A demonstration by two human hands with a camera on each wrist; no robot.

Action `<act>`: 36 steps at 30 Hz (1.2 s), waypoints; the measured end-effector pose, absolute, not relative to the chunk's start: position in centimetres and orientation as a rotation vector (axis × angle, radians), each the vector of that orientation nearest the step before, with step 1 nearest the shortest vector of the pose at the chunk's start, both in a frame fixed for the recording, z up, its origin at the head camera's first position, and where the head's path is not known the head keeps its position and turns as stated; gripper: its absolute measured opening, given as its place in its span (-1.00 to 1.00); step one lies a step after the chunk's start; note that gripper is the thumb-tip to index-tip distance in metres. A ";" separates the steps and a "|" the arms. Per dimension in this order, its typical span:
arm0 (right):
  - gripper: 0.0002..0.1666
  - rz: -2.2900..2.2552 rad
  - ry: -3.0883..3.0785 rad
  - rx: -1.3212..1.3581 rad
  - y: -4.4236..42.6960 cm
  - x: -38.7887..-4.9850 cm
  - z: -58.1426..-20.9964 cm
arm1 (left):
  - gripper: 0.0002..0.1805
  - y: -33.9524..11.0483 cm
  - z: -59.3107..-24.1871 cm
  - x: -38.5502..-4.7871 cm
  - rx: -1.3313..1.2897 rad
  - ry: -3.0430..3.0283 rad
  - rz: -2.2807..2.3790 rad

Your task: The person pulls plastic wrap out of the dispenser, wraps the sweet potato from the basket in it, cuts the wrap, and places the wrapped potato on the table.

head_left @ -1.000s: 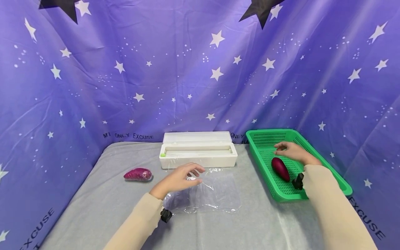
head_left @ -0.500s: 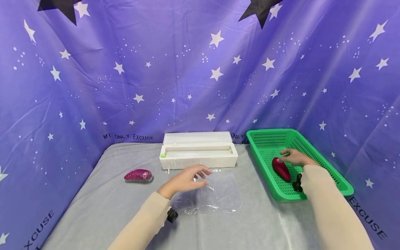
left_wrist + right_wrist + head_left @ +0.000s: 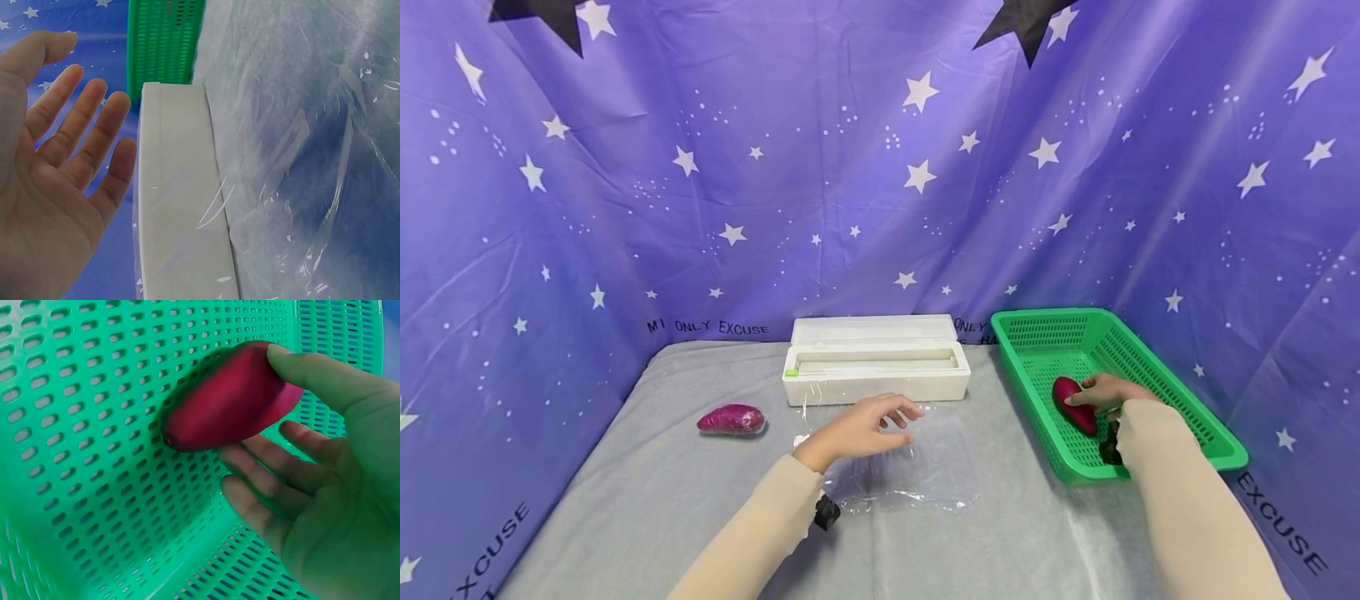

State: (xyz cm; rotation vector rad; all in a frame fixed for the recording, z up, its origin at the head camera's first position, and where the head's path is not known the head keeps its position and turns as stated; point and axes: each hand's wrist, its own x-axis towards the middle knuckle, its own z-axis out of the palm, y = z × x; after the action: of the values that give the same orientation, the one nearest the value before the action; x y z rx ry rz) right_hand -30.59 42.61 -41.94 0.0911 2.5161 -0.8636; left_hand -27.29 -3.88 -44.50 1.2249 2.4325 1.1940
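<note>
In the green basket, my right hand (image 3: 1108,393) holds a smooth, tapered purple-red sweet potato (image 3: 228,403). The right wrist view shows the thumb on its upper side and the fingers along its lower side. My left hand (image 3: 867,427) hovers over a sheet of cling film (image 3: 936,467), fingers apart and loosely bent, with nothing in them. Behind that hand stands a white cling film box (image 3: 880,390), its lid (image 3: 872,330) raised. A sweet potato wrapped in film (image 3: 732,420) lies on the left side of the table.
The green basket (image 3: 1051,446) stands on the right of the grey-covered table (image 3: 647,508). A purple star-patterned curtain (image 3: 820,208) closes off the back and both sides. A small green piece (image 3: 792,373) sits at the box's left front edge.
My right hand has come down toward me onto the sweet potato in the basket and taken hold of it. The left hand has drifted right above the cling film.
</note>
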 end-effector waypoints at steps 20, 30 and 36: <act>-0.09 -0.860 2.485 0.064 42.5 -30.2 -40.0 | -0.62 -3.2 -44.1 -27.9 1.250 2.439 1.179; -0.11 -0.907 2.429 -0.044 42.7 -30.5 -39.1 | -0.65 -3.1 -44.5 -28.3 1.217 2.429 1.218; -0.10 -0.923 2.452 -0.115 42.3 -30.5 -38.0 | -0.63 -2.9 -44.4 -28.5 1.218 2.425 1.228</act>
State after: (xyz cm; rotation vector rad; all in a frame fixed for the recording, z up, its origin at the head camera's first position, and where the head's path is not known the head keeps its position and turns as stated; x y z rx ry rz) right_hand -30.51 42.34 -38.01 -0.1150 2.4516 -0.9227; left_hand -28.49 -2.95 -44.45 1.2178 2.4249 1.2281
